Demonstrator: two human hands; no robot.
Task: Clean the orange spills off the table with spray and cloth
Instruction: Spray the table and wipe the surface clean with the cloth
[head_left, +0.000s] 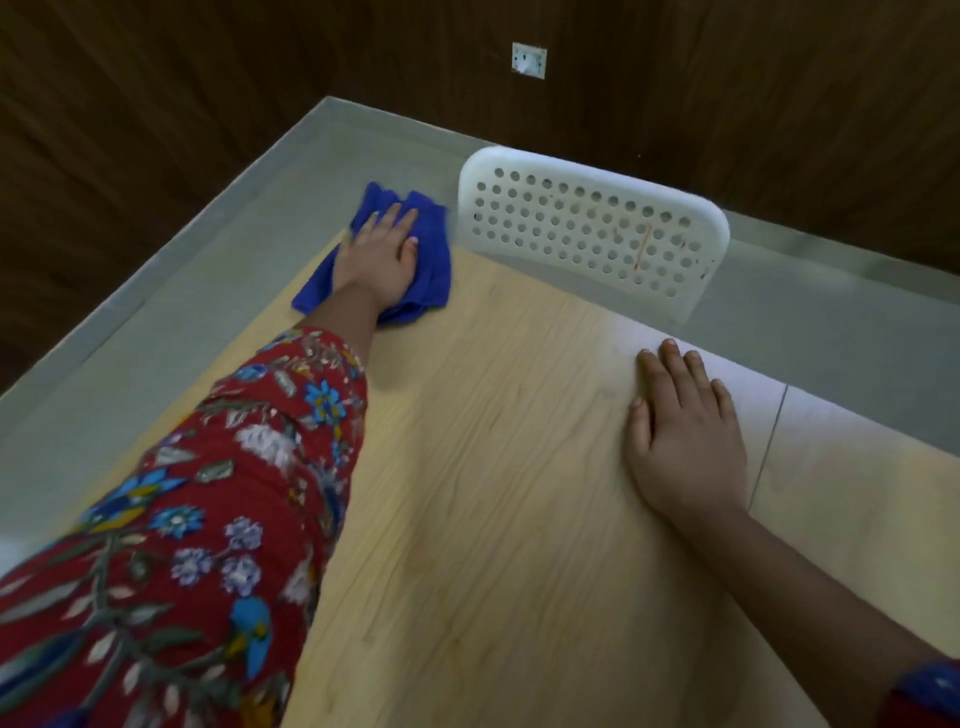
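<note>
As your L arm in the red floral sleeve (208, 519) stretches to the far-left corner of the table (493, 493), your left hand (382, 254) lies palm-down on the blue cloth (434, 270). Fingers straight and spread, pressing, not curled round it. Cloth is bunched flat on the wood right at the corner. It sticks out past your fingertips on the far side and past your wrist on the near side. Its far edge overhangs the table edge above the grey floor (156, 322).

Just right of the cloth, beyond the table's far edge: white perforated chair back (587, 228), w/ a thin orange-red streak (644, 244) on its right part. Dark wood wall behind, w/ a small outlet plate (529, 60).

Further right, your right hand (680, 436) rests flat on the tabletop, fingers straight and close together, holding nothing, well apart from the cloth. Thin seam (769, 441) in the tabletop runs just right of it.
</note>
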